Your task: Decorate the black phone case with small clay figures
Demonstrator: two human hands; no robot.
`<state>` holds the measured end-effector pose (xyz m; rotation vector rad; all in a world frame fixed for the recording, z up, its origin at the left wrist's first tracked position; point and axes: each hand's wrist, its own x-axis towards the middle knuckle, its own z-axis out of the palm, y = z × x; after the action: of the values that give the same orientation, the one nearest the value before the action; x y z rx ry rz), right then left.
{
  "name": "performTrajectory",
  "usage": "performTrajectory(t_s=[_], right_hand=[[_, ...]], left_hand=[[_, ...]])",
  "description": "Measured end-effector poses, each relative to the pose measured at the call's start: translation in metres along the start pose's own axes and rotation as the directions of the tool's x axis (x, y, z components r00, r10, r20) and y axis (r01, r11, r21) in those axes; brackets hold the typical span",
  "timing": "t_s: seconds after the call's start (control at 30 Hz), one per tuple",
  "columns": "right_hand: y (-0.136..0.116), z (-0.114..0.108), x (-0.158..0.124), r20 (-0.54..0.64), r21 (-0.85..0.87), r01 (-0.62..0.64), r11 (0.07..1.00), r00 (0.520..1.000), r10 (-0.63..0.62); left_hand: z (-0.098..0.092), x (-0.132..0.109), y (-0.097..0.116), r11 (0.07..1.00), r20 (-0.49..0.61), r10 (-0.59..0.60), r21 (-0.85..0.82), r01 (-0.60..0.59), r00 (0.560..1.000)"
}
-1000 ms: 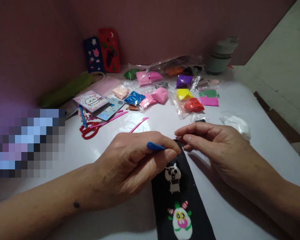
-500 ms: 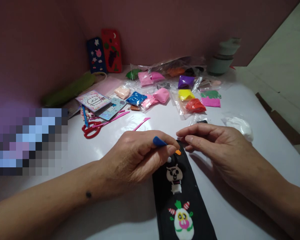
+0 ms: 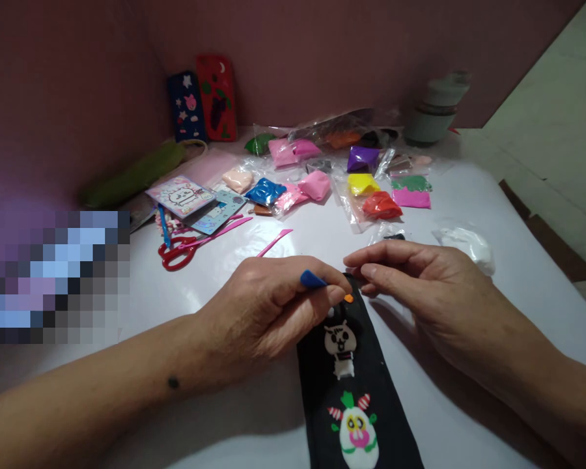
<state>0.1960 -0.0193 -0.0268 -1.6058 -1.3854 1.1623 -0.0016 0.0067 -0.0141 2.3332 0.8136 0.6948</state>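
My left hand [image 3: 283,306] is closed around a blue modelling tool [image 3: 313,279], its flat end poking out above the thumb and its tip hidden. Under it lies a long black strip [image 3: 366,365] decorated with clay figures. Beside my left fingertips sits a small orange clay piece [image 3: 348,298]. Lower on the strip are a cream animal figure [image 3: 342,342] and a white egg-shaped character [image 3: 359,433] with striped horns. My right hand [image 3: 420,280] rests at the strip's upper right edge, fingers loosely curved with thumb and fingertips apart, seemingly holding nothing.
Bagged clay in several colours, such as the blue packet [image 3: 265,191] and red packet [image 3: 382,204], spreads across the back. Red-handled scissors [image 3: 176,254], cards [image 3: 180,195] and a pink tool [image 3: 275,242] lie left. A bottle [image 3: 434,111] stands back right; a white clay bag [image 3: 466,249] lies right.
Less of the orange clay piece shows beside my left fingertips, and that hand has shifted very slightly right. My right hand holds its place.
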Motion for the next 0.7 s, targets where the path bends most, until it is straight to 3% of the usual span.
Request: performTrajectory(t_s=[0.37,0.7], right_hand=[[-0.0007,-0.0009,0.0003,-0.007,-0.021,0.011,1.0,1.0,-0.011],[0.0009,-0.0004,0.001,0.012,-0.009,0.017,1.0,1.0,-0.017]], left_hand=[[0.0003,0.0003,-0.0024,0.998,0.0,0.048,-0.027,-0.048,0.999],[-0.0024,-0.0005,-0.002,0.999,-0.004,0.023,-0.026,-0.023,1.0]])
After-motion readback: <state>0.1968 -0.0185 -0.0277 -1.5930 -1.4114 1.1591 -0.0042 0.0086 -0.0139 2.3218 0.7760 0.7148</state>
